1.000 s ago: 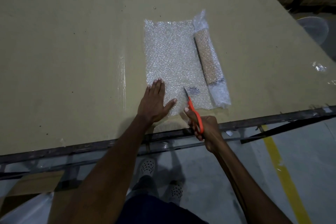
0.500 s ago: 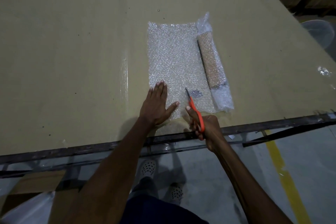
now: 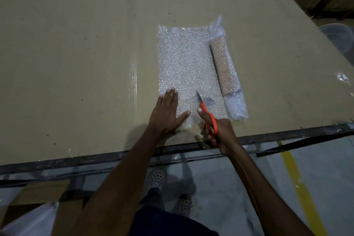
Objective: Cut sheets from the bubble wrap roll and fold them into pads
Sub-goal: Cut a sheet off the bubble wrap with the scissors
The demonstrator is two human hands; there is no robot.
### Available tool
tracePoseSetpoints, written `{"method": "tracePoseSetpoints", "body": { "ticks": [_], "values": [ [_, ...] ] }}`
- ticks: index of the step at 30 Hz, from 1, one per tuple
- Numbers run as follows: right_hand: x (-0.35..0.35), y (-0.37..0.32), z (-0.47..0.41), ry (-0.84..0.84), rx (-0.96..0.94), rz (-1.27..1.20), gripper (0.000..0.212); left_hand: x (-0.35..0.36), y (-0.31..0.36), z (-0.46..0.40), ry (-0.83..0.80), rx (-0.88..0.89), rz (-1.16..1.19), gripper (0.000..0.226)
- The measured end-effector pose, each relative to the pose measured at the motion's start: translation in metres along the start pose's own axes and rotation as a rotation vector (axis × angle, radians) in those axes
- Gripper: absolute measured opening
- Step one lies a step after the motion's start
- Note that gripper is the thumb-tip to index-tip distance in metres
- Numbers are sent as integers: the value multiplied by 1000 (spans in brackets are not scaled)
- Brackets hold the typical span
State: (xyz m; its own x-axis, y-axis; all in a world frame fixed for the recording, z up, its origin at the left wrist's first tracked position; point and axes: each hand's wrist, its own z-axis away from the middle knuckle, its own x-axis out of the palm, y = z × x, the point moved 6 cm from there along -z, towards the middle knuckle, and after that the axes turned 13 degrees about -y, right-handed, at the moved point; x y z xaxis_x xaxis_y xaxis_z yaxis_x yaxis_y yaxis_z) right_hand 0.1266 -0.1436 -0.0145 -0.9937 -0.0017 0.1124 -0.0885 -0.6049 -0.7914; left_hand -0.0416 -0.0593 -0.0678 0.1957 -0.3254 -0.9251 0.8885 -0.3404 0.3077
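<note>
Cutting is just starting: the orange-handled steel scissors [image 3: 206,113] are entering the unrolled clear bubble wrap sheet [image 3: 183,63] at its near edge, close to the table's [image 3: 76,63] front edge; most of the cut and all folding are left, I'd judge. The cardboard-cored bubble wrap roll [image 3: 225,67] is lying along the sheet's right side. Left hand [image 3: 164,115] is pressing flat, fingers straight, on the sheet's near-left corner. Right hand [image 3: 220,132] is gripping the scissor handles, blades pointing away.

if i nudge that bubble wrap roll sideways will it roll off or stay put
The bubble wrap roll is a cylinder, so it probably rolls easily. It looks light, so a nudge may shift it. The unrolled sheet under the left hand might tether it.
</note>
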Motion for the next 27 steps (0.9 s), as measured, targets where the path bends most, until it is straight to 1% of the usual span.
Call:
{"method": "tracePoseSetpoints", "body": {
  "ticks": [8, 12, 13, 15, 21, 23, 25, 27],
  "values": [
    [0, 2, -1, 7, -8, -4, 49, -8, -10, -7, -21, -3, 87, 95],
    [0, 2, 4, 25, -2, -2, 49, -43, -24, -28, 180, -10, 91, 85],
    [0, 1, 6, 29, -2, -1, 50, -49, -25, -36, 199, -3, 84, 83],
    [1, -2, 8, 40, 7, 6, 52, -55, -25, -56, 141, 17, 74, 83],
    [5, -10, 8, 50, 52, 7, 54, -52, -25, -96, -172, -21, 125, 91],
    [5, -14, 8, 67, 56, 23, 53, -51, -30, -103, -239, -14, 142, 94],
    [6, -17, 7, 72, 64, 28, 50, -59, -35, -108, -226, 8, 133, 96],
    [8, -18, 7, 63, 79, 14, 49, -72, -41, -111, -125, 23, 89, 94]
  ]
}}
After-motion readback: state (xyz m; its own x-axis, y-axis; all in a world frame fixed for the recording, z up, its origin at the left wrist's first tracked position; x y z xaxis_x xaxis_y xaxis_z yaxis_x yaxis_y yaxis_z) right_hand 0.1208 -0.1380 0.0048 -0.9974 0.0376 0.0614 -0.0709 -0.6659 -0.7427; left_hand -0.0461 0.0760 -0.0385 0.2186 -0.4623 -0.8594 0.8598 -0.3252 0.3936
